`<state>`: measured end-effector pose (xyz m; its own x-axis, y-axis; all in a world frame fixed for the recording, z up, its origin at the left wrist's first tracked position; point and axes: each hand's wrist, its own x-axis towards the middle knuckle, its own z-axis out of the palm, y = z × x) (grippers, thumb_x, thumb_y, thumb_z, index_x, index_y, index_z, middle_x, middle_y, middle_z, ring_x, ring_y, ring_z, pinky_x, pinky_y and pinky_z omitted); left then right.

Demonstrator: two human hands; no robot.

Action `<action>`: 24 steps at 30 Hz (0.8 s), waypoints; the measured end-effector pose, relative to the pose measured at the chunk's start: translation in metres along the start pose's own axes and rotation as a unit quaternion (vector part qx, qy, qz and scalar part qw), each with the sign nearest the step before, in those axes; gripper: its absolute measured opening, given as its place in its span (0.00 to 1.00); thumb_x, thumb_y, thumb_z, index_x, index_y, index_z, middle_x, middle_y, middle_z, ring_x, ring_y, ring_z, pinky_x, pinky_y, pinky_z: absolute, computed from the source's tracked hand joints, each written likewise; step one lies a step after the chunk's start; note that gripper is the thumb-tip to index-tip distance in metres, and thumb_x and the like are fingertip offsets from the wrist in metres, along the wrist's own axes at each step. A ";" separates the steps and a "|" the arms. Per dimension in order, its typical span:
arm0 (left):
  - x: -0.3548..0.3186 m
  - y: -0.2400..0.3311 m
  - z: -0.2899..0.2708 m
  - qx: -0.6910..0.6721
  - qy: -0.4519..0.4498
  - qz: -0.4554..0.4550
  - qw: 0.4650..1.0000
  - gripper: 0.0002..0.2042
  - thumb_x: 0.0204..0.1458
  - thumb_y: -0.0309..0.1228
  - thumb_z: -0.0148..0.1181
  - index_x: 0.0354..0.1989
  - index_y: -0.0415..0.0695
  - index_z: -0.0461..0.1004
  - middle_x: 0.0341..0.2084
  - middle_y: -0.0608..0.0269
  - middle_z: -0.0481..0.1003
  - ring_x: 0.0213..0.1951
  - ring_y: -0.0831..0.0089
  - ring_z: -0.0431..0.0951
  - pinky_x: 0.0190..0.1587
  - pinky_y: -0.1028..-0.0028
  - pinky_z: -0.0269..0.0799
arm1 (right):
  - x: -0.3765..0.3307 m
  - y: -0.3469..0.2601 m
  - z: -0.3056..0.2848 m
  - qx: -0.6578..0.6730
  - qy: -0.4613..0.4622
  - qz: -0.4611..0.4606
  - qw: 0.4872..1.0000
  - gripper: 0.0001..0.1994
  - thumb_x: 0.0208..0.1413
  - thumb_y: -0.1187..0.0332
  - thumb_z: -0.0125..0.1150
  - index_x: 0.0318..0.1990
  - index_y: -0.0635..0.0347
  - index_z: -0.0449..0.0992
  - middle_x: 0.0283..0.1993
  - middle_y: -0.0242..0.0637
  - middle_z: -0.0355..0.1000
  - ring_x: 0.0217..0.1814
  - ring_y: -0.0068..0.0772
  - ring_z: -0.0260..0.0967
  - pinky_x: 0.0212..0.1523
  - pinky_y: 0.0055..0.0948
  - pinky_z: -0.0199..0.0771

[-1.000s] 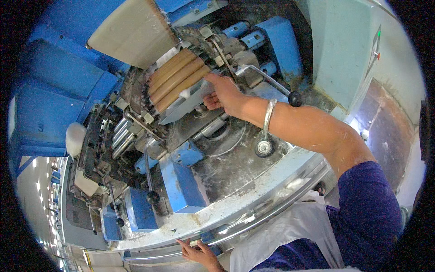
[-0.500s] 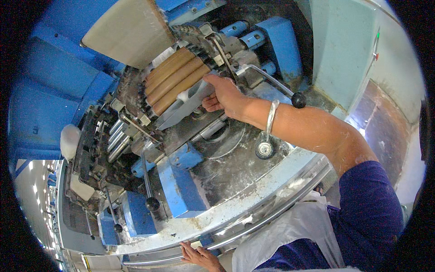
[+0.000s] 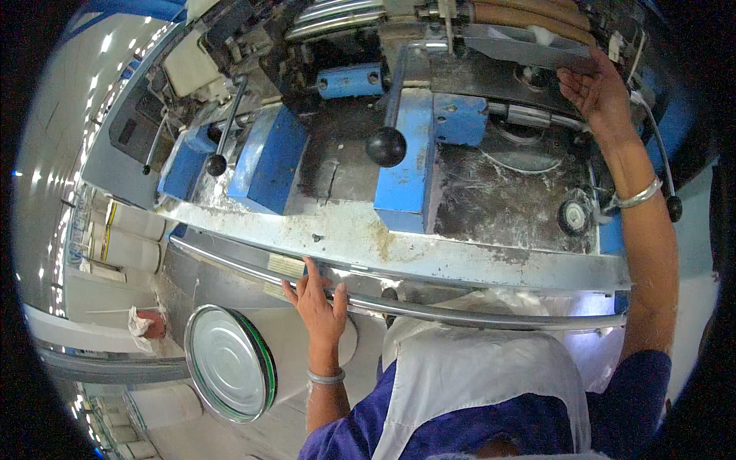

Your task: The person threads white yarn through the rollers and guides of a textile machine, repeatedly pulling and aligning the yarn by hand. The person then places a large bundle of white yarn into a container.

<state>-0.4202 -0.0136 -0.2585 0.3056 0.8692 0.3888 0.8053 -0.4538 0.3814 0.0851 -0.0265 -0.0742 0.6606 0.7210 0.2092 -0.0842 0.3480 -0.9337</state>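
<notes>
Left hand [image 3: 318, 295] spread, fingers draped over rail [image 3: 475, 314] at surface's near edge for balance; right hand [image 3: 594, 88] open, palm under grey tray [image 3: 529, 44], steadying it.

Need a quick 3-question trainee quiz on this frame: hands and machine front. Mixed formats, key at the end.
1. True or false: the left hand rests on the metal rail along the machine's front.
2. What does the right hand touch? A) the black ball knob B) the grey tray under the tan rollers C) the round metal lid
3. What is worn on both wrists?

Key: 1 true; 2 B; 3 a metal bangle.
</notes>
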 end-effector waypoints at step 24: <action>-0.006 -0.028 -0.002 0.079 -0.028 0.043 0.996 0.38 0.50 0.41 0.62 0.68 0.41 0.55 0.24 0.69 0.69 0.37 0.66 0.68 0.65 0.48 0.42 | -0.005 0.002 0.020 0.111 0.071 0.080 0.988 0.21 0.60 0.49 0.50 0.43 0.61 0.70 0.29 0.41 0.73 0.28 0.32 0.74 0.32 0.31 0.77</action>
<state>-0.4455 -0.0067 -0.2699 0.4019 0.8396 0.3654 0.8428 -0.4952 0.2109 0.0661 -0.0177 -0.0709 0.7225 0.6914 0.0064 -0.3471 0.3707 -0.8615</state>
